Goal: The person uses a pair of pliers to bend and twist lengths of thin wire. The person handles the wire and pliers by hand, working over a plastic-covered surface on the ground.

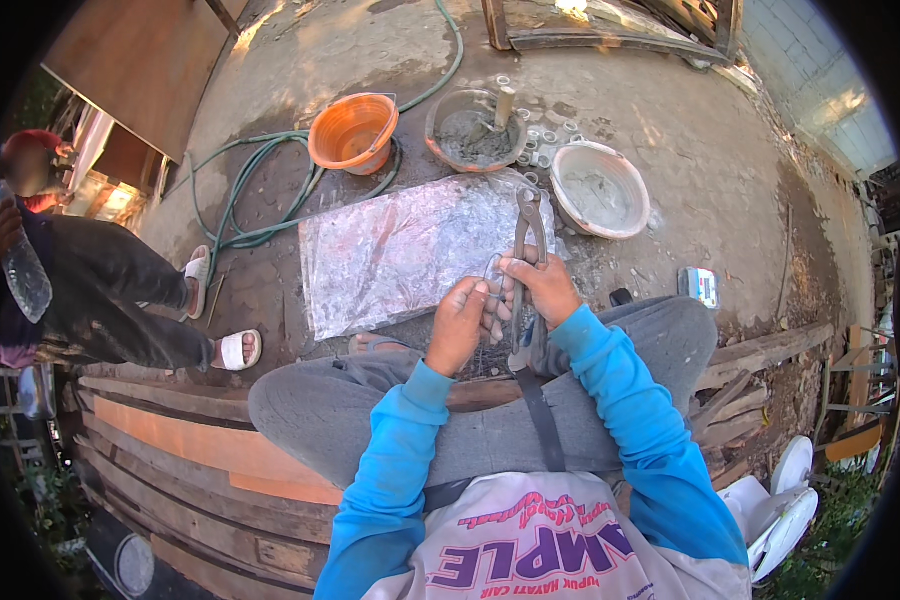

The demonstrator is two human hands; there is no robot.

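My right hand (543, 287) grips a pair of long metal pincers (526, 250), jaws pointing away from me. My left hand (460, 322) pinches a thin bent wire (493, 275) right beside the pincers' handles. Both hands meet above my knees, in grey trousers, with blue sleeves running back to me. A clear plastic sheet (400, 250) lies on the ground just beyond the hands.
An orange bucket (353, 131), a basin of wet cement (475, 130) and a white basin (600, 188) stand past the sheet, with small grey cylinders (544, 140) between them. A green hose (260, 190) loops left. A seated person (90, 280) holds a bottle. Wooden planks (190, 450) lie under me.
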